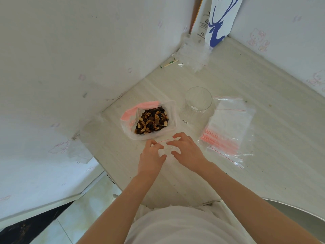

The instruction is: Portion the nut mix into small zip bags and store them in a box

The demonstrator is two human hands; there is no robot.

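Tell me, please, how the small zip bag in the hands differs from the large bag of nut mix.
The small zip bag looks empty; the large bag holds nut mix. The small zip bag is held by the left hand and right hand; the large bag sits open in a clear container. The small zip bag has a thin red seal line, the large bag a broad pink band. Both are clear plastic.
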